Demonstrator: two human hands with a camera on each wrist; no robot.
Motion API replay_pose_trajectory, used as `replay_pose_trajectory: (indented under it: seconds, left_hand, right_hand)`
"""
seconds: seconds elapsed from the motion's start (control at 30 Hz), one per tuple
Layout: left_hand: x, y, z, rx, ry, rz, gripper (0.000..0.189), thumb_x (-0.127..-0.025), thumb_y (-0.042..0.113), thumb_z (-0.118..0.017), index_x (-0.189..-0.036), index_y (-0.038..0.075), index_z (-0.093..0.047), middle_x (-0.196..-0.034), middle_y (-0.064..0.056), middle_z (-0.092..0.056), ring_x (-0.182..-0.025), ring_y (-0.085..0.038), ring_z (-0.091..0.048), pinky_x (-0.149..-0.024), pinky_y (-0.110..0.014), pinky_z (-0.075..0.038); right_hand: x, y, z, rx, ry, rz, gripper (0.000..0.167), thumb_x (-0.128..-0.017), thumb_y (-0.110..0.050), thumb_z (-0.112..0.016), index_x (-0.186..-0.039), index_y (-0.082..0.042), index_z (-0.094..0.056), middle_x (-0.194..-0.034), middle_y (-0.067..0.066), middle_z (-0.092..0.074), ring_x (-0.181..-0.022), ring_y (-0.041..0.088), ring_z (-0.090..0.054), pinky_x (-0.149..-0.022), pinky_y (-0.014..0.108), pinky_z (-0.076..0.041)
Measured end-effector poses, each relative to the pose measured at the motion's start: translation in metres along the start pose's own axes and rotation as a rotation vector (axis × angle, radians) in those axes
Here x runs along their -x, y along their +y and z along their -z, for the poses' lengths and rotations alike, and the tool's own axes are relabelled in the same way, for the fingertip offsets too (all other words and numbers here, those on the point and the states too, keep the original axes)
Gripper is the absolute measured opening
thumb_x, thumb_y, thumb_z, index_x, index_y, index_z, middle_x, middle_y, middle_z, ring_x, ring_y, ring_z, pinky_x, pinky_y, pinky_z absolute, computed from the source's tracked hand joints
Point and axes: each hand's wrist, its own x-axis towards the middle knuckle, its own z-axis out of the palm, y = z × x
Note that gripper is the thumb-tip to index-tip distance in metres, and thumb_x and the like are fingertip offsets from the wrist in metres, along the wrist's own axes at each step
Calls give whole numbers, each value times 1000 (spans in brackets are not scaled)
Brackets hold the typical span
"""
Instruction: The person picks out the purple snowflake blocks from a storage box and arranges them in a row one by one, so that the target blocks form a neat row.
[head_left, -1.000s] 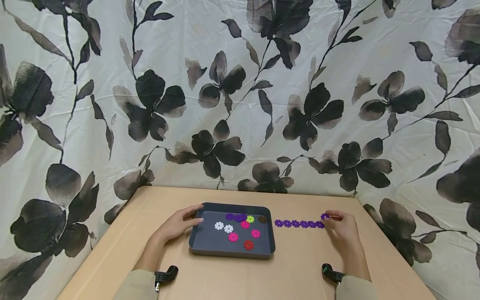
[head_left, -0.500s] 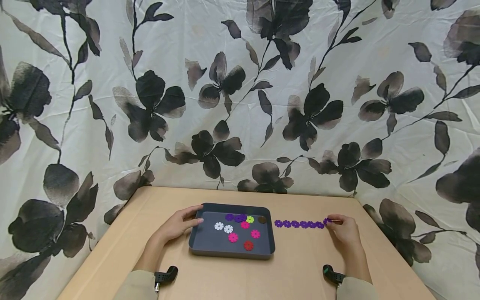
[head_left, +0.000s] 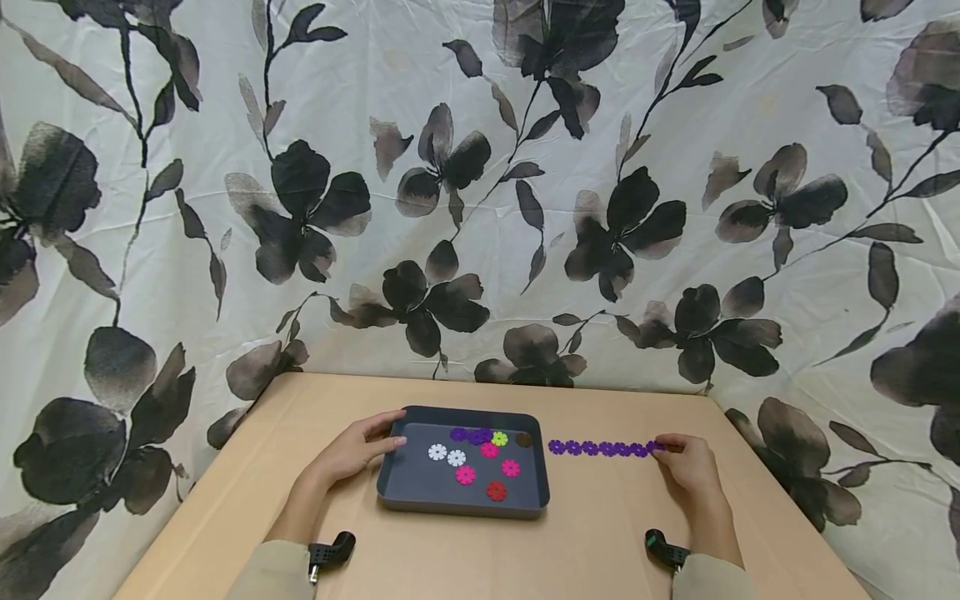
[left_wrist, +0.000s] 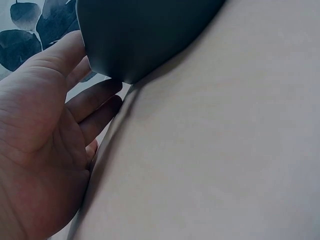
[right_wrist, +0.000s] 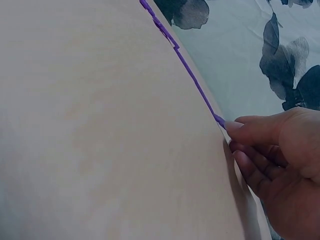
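Observation:
My left hand (head_left: 351, 451) holds the left side of a dark grey tray (head_left: 416, 487), thumb over the rim. In the left wrist view the thumb (left_wrist: 60, 52) and fingers lie against the tray's wall (left_wrist: 135, 40). Right of the tray, a straight row of purple flower-shaped discs (head_left: 590, 448) lies flat on the table. My right hand (head_left: 690, 465) pinches a purple flower-shaped disc (right_wrist: 220, 120) by its edge at the row's right end. That disc lines up with the row; whether it is interlocked cannot be made out, as fingertips partly cover it.
Inside the tray lie loose flower discs: purple (head_left: 480, 436), yellow-green (head_left: 499, 438), brown (head_left: 524, 439), white (head_left: 437, 452), pink (head_left: 465, 475) and red (head_left: 497, 491). The wooden table (head_left: 592, 550) ends at a floral cloth (head_left: 525, 208) behind.
My right hand has brought its purple disc slightly right and down, from above the row's end to level with it. The left hand and tray have stayed in place.

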Motion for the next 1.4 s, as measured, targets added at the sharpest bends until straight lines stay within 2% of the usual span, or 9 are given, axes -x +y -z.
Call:
replay_pose_trajectory:
  seconds: [0.13,0.3,0.43,0.6,0.73,0.87,1.07,1.23,1.4]
  left_hand:
    - [0,0,0,-8,1,-2,68,-95,44,-75,-154,19,-52,-163,-9,-46,-154,-35,-38,-126,-56,-30]
    - [-1,-1,0,-6,1,-3,68,-95,44,-75,-154,18,-52,-163,-8,-46,-154,-34,-39,-126,-55,-31]
    - [-2,-2,0,3,-2,-1,68,-95,43,-76,-154,18,-52,-162,-8,-47,-153,-33,-39,-126,-54,-31]
    - [-2,-1,0,6,-1,-4,68,-95,42,-76,-154,18,-52,-162,-8,-47,-153,-32,-40,-126,-53,-31]
    - [-2,-1,0,14,-4,-3,67,-95,41,-76,-154,18,-52,-162,-8,-47,-153,-33,-39,-126,-54,-31]
    - [-3,-4,-1,19,-6,-11,65,-97,39,-75,-154,18,-52,-162,-9,-47,-153,-34,-39,-125,-54,-32]
    - [-3,-5,-1,27,-5,-13,64,-97,38,-74,-154,18,-52,-162,-9,-47,-153,-34,-39,-125,-54,-31]
    - [-3,-4,-2,33,-7,-12,64,-97,36,-74,-154,16,-51,-162,-9,-47,-153,-33,-39,-126,-53,-31]
    - [-2,-4,0,32,-7,-9,65,-97,37,-74,-155,15,-51,-162,-10,-47,-153,-34,-39,-126,-54,-31]
  right_hand:
    - [1,-2,2,14,9,-21,28,-98,-7,-68,-123,8,-71,-121,28,-71,-112,41,-63,-97,51,-52]
    - [2,-8,2,-22,74,-59,30,-104,-15,-62,-127,4,-69,-122,25,-69,-108,33,-61,-80,23,-48]
    - [0,-16,1,-81,115,-28,33,-106,-23,-61,-129,0,-68,-125,22,-68,-102,22,-62,-71,12,-49]
    - [-4,-35,-3,-113,150,69,34,-105,-26,-64,-127,0,-71,-118,20,-70,-90,9,-58,-68,14,-50]
    - [-7,-55,-11,-126,157,134,32,-104,-24,-66,-125,-1,-72,-117,19,-70,-91,7,-55,-68,15,-47]
    - [-7,-75,-27,-182,123,192,31,-103,-22,-68,-125,-1,-72,-117,18,-71,-91,6,-58,-70,16,-49]
    - [-2,-105,-50,-245,27,276,30,-102,-23,-70,-124,-4,-73,-114,16,-72,-95,14,-62,-72,19,-52]
    - [4,-126,-64,-237,-14,357,29,-101,-22,-71,-123,-4,-73,-117,17,-72,-101,21,-65,-79,17,-54]
    - [8,-141,-79,-233,-52,410,25,-100,-18,-72,-122,-5,-74,-115,15,-72,-99,20,-66,-81,18,-55]
